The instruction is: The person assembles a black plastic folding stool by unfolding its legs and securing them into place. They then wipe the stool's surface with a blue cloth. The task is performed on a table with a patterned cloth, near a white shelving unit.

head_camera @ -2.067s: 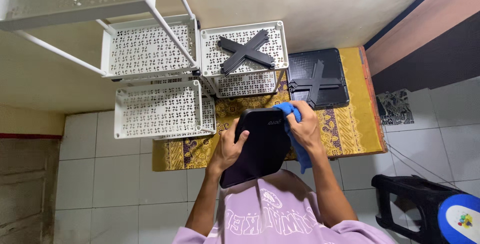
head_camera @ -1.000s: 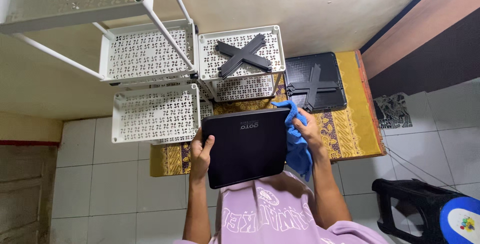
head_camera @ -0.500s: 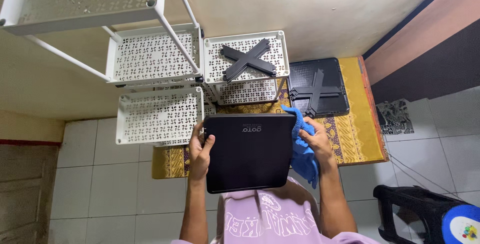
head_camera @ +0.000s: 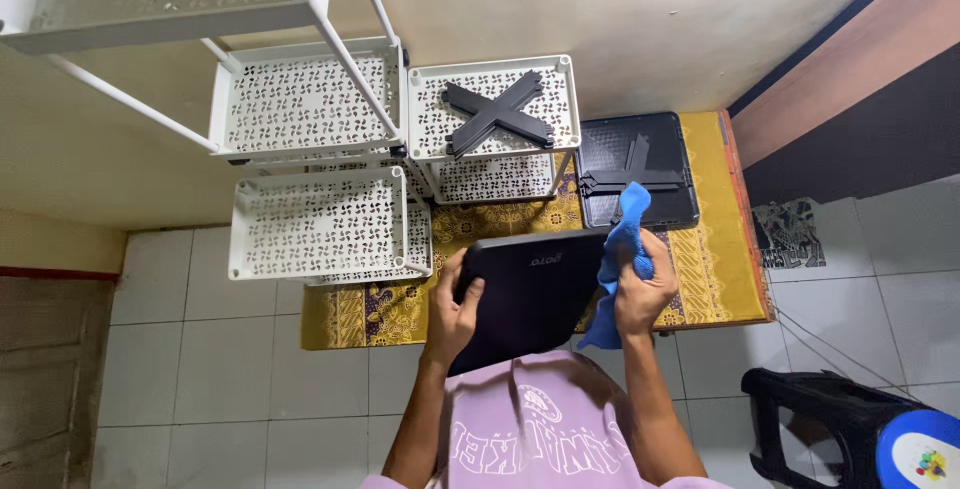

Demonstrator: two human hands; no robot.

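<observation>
Dark flat panel (head_camera: 535, 294) held above the patterned mat (head_camera: 715, 249), now tilted and narrower in view than half a second ago. Left hand (head_camera: 452, 311) grips its left edge; right hand (head_camera: 640, 284) presses a blue cloth (head_camera: 618, 249) on the right edge, apparently mid-wipe. White perforated shelf trays (head_camera: 318, 219) stand at the mat's far edge.

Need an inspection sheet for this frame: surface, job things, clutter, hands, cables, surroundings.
Surface: white tile floor, yellow patterned mat.
Job things: black panel held tilted; blue cloth at its right edge.
Clutter: white perforated trays, black cross piece, second black panel on mat.
Hands: left hand grips panel; right hand holds cloth.
Cables: nothing seen.
Surroundings: cream wall, black stool.
</observation>
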